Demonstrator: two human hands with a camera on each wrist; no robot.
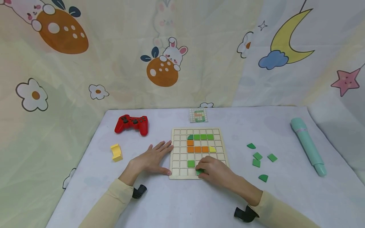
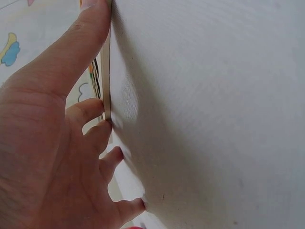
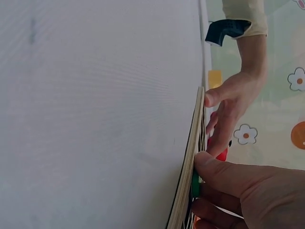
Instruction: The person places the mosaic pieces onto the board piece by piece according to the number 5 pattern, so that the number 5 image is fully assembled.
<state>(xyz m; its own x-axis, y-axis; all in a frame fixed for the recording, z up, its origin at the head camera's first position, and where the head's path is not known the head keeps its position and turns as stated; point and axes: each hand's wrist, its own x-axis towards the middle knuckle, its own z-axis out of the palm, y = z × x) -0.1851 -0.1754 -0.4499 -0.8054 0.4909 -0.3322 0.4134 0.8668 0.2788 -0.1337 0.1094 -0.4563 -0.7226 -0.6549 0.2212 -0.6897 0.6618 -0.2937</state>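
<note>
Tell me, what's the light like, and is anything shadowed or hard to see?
Head view: fairly even light, though the card at the back is too small to read clearly; left wrist view: a soft shadow spreads over the white tabletop beside the left hand; right wrist view: faint fine lines cross the tabletop, and the green piece is partly hidden by the right hand.

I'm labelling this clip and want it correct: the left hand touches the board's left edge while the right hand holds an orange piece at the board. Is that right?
Not quite: the right hand holds a green piece, not an orange one, as the head view shows. The left hand does touch the left edge of the board.
</note>
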